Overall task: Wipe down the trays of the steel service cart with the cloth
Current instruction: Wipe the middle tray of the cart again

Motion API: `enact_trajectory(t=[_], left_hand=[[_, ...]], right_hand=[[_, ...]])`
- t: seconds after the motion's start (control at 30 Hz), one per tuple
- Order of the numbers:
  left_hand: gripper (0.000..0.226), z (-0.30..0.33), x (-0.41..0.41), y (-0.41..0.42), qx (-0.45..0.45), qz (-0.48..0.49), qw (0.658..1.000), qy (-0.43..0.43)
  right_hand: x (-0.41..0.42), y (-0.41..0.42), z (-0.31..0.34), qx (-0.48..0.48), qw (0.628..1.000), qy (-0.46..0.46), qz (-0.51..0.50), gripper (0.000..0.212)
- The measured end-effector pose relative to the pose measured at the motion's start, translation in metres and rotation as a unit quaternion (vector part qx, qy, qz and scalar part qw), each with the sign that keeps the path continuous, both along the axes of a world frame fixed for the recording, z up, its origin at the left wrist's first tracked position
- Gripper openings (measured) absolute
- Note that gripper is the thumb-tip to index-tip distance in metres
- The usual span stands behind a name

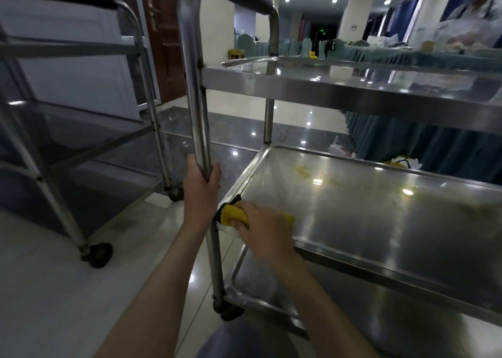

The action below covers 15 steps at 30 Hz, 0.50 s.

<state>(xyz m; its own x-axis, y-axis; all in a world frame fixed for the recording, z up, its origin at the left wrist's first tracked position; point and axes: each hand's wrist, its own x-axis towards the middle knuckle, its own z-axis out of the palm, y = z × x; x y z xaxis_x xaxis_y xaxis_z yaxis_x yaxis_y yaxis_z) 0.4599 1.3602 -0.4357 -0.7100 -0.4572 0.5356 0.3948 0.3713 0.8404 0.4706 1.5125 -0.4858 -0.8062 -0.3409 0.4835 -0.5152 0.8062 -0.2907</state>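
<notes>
Right hand grips cloth, mostly hidden; left hand seemingly clasps post.

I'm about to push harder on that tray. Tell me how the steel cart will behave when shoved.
The cart will probably roll easily: it stands on castors on glossy tile. The left hand gripping the upright post likely steadies it. The bare steel frame suggests it is stiff and fairly light.

Steel service cart, three stacked trays, upright on castors, middle tray glossy with yellowish smears toward 12 o'clock, yellow cloth bunched at its 9 o'clock corner
</notes>
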Motion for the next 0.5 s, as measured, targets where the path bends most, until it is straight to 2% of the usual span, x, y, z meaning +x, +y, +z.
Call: enact_trajectory(t=[0.2,0.27,0.33,0.43,0.5], left_hand=[[0.019,0.001,0.003,0.002,0.003,-0.014,1.0,-0.009],[0.018,0.005,0.004,0.003,0.012,-0.009,1.0,-0.027],[0.019,0.01,0.007,0.005,0.021,-0.006,0.998,-0.061],[0.024,0.024,0.016,0.006,0.018,0.0,0.988,-0.152],[0.025,0.037,0.029,0.004,-0.013,0.005,0.974,-0.225]], right_hand=[[-0.001,0.015,0.002,-0.029,0.991,-0.052,0.123,0.042],[0.005,0.021,0.004,-0.042,0.981,-0.1,0.164,0.039],[0.012,0.026,0.012,-0.063,0.969,-0.165,0.171,0.036],[0.026,0.03,0.033,-0.091,0.959,-0.228,0.139,0.058],[0.04,0.033,0.056,-0.113,0.948,-0.273,0.115,0.05]])
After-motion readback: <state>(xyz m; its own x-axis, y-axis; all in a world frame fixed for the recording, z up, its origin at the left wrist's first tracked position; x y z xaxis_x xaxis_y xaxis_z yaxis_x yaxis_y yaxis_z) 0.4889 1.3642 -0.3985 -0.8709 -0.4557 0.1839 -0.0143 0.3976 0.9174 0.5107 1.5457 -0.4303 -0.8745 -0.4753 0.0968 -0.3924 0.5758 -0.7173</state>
